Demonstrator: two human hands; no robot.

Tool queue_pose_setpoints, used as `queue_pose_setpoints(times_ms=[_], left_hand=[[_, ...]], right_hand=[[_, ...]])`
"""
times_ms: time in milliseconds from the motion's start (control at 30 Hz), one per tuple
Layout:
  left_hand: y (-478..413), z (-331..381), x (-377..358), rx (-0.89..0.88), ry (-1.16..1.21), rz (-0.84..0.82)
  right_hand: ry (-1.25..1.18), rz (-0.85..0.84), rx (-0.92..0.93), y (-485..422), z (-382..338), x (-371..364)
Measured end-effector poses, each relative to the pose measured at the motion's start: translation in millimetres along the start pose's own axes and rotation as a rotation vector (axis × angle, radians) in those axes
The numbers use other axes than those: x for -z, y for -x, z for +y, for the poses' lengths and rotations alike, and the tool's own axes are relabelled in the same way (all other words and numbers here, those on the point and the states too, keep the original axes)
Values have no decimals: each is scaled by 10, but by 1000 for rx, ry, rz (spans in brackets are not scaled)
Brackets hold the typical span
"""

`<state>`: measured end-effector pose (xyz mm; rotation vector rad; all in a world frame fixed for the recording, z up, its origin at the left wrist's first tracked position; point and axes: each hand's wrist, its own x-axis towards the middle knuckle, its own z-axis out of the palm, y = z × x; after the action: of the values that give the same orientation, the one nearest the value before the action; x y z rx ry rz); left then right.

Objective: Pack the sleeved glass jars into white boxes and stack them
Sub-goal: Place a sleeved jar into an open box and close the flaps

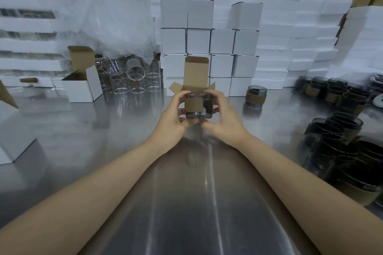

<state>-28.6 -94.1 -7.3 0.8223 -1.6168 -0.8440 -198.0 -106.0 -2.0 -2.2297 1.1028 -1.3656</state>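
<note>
While outstretched, both grips (174, 116) (224, 119) round jar (199, 105)

Open box (196, 71) behind jar (199, 106); box stack (221, 41) farther back; sleeved jars (335, 93) right.

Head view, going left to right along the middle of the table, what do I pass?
Open white box → clear glass cups → left hand → held sleeved jar → right hand → lone sleeved jar → cluster of dark sleeved jars.
</note>
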Motion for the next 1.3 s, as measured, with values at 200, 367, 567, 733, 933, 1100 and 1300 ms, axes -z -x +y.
queue_pose_setpoints(times_ms=[200,367,567,733,933,1100,1300], left_hand=[[4,62,-12,-90,-92,98],[49,68,-24,-219,-253,94],[31,52,-31,-169,-248,81],[20,21,-46,-11,-140,-54],[21,2,-36,22,-124,-58],[17,15,-25,-14,-85,-35],[17,52,-34,-54,-107,80]], right_hand=[[107,99,122,8,36,4],[62,20,58,4,53,3],[-7,45,-10,-2,83,2],[5,33,-38,-8,109,2],[0,-7,-37,-5,78,6],[7,-13,-21,6,12,6],[97,62,111,1,7,19]])
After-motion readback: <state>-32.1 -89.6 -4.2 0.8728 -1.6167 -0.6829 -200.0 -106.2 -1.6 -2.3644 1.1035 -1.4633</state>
